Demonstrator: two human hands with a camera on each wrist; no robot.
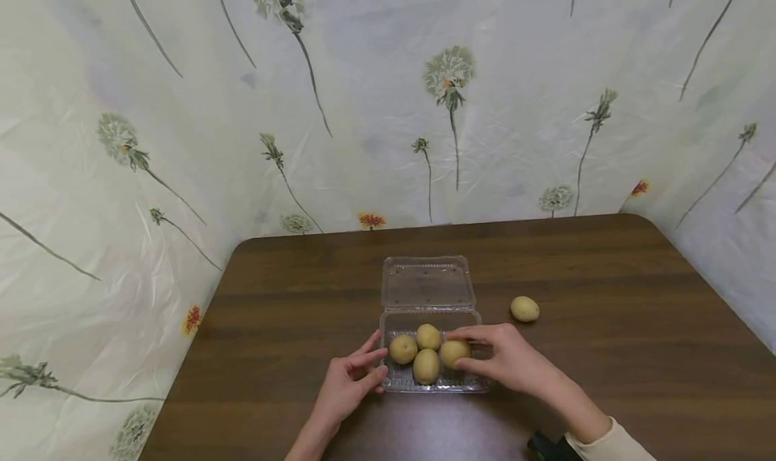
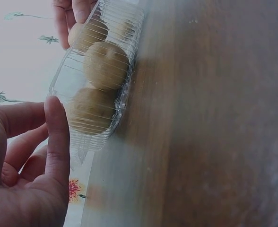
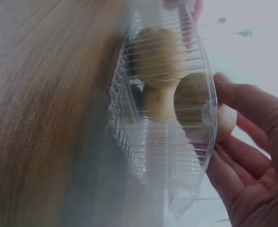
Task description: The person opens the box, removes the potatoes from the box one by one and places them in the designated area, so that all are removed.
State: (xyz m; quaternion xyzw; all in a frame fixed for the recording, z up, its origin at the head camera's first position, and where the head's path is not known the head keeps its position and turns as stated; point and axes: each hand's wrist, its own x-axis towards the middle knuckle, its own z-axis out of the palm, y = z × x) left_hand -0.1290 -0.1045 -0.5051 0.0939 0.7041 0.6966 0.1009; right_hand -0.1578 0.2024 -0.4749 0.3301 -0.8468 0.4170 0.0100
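A clear plastic clamshell container [image 1: 433, 385] sits on the table, its lid [image 1: 427, 282] folded back on the far side. Several small yellow potatoes [image 1: 427, 366] lie in its base. At the container's left rim is my left hand [image 1: 348, 383], with thumb and fingers pinching the edge; the left wrist view shows the thumb against the rim corner. My right hand [image 1: 515, 360] holds a potato [image 1: 455, 354] between thumb and fingers at the right side of the base. In the right wrist view that potato [image 3: 228, 123] stands partly above the rim.
Another potato [image 1: 525, 309] lies on the brown wooden table [image 1: 303, 299], right of the container. Behind the table hangs a pale sheet [image 1: 364, 110] printed with dandelions. A dark object [image 1: 548, 447] shows by the right sleeve.
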